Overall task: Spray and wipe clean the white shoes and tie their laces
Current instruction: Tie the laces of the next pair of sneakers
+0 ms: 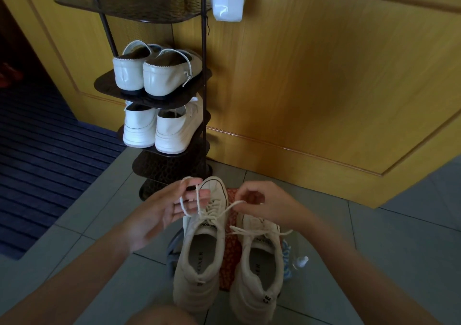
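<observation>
Two white lace-up shoes stand side by side on the floor with their toes pointing away from me, the left shoe [202, 257] and the right shoe [258, 269]. Both hands hover over the left shoe's laces. My left hand [169, 207] has a loop of white lace [185, 201] wound around its nearly straight fingers. My right hand [259, 200] pinches the other lace end and pulls it taut to the right. The right shoe's laces [259, 230] lie loose. A small spray bottle [300, 262] lies on the floor right of the right shoe.
A red patterned cloth [230, 255] lies under the shoes, and a blue-white cloth [287, 257] peeks out at the right. A dark shoe rack [172, 165] with two pairs of white shoes stands straight ahead against a wooden door [324, 87]. A blue striped mat [45, 160] lies to the left.
</observation>
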Motion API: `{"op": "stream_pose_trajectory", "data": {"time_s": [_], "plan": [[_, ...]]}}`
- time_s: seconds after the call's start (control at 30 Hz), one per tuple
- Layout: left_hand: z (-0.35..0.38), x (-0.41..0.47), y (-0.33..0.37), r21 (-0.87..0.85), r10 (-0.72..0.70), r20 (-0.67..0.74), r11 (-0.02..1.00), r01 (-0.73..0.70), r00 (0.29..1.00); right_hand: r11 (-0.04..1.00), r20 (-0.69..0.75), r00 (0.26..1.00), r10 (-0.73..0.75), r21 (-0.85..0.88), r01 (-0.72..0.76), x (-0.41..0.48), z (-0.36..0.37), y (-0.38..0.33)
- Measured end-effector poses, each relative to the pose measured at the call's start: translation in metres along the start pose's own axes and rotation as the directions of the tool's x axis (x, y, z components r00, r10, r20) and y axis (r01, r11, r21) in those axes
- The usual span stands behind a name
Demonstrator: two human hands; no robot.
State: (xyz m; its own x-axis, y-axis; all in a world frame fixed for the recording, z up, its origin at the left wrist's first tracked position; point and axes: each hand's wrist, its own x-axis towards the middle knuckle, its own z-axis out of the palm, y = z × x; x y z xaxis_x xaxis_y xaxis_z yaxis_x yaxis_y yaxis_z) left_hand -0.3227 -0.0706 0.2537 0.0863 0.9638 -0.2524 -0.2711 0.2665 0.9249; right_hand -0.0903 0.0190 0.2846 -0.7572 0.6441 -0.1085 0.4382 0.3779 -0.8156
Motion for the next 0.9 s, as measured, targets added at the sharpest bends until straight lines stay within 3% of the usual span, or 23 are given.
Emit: {"op": "stream_pose_trajectory", "data": {"time_s": [0.13, 0.2, 0.43, 0.63, 0.8, 0.9], "plan": [[0.011, 0.01, -0.001, 0.334, 0.058, -0.035, 0.942, -0.043, 0.998, 0.972, -0.057, 0.998, 0.038, 0.232, -0.024, 0.01, 0.01, -0.011], [0.016, 0.016, 0.0, 0.421, 0.065, -0.015, 0.906, -0.053, 0.998, 0.947, -0.077, 0.995, 0.058, 0.32, -0.03, 0.016, 0.015, -0.015], [0.023, 0.021, 0.003, 0.45, -0.008, 0.224, 0.888, -0.096, 0.974, 0.831, -0.168, 0.984, 0.066, 0.554, 0.039, 0.03, 0.025, -0.025], [0.025, 0.023, -0.001, 0.528, 0.087, 0.12, 0.838, -0.138, 0.989, 0.913, -0.265, 0.962, 0.064, 0.406, 0.051, 0.032, 0.026, -0.022], [0.027, 0.022, 0.002, 0.546, 0.089, 0.124, 0.825, -0.143, 0.988, 0.983, -0.174, 0.985, 0.004, 0.184, 0.028, 0.027, 0.025, -0.015], [0.029, 0.02, 0.003, 0.518, 0.098, 0.123, 0.842, -0.148, 0.988, 0.985, -0.136, 0.991, -0.007, 0.169, 0.03, 0.025, 0.022, -0.011]]}}
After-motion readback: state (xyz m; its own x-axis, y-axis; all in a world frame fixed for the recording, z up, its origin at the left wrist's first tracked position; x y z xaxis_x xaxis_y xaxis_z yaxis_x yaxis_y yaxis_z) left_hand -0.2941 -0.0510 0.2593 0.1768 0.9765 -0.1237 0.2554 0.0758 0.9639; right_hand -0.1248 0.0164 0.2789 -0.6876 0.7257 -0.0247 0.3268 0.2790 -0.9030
